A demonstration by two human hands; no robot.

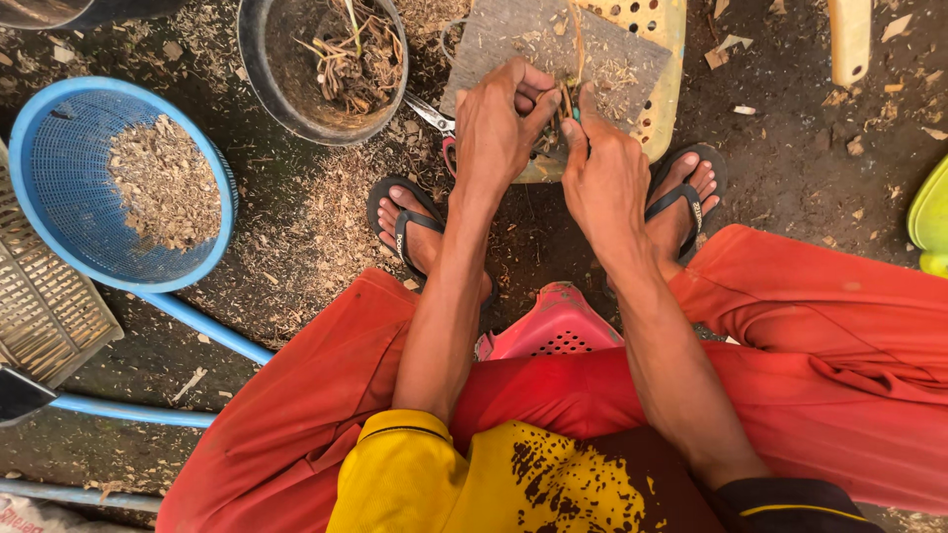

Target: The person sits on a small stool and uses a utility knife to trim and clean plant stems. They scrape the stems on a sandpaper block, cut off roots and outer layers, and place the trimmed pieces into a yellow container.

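Between the two sandalled feet, at the far middle of the scene, both hands meet over a grey board [553, 49] laid on a pale yellow perforated stool [657, 69]. The left hand [499, 123] curls its fingers round a small bundle of dry plant strips [565, 99], thumb pressed against them, while the right hand [602, 173] pinches the same bundle from the near side between thumb and forefinger; something small and bluish shows at those fingertips, too hidden to tell what it is. To work such a bundle well, it seems best to keep the strips bunched tight and flat on the board, the holding fingers set back from the working end, and both wrists steady over the knees. The strips look thin, stiff and straw-brown, uneven in length, with a few ends poking up past the fingers toward the far edge of the board; they would likely snap or splinter if bent hard. Scissors [434, 116] with a reddish handle lie on the ground just left of the left hand, partly under it. Farther left, a black bucket [259, 69] holds more loose brown strips, and a blue plastic basket [59, 128] holds a heap of pale chopped bits. Chips and dust litter the dark ground [790, 188] around the feet, and a pink stool [553, 326] shows between the orange trousers.
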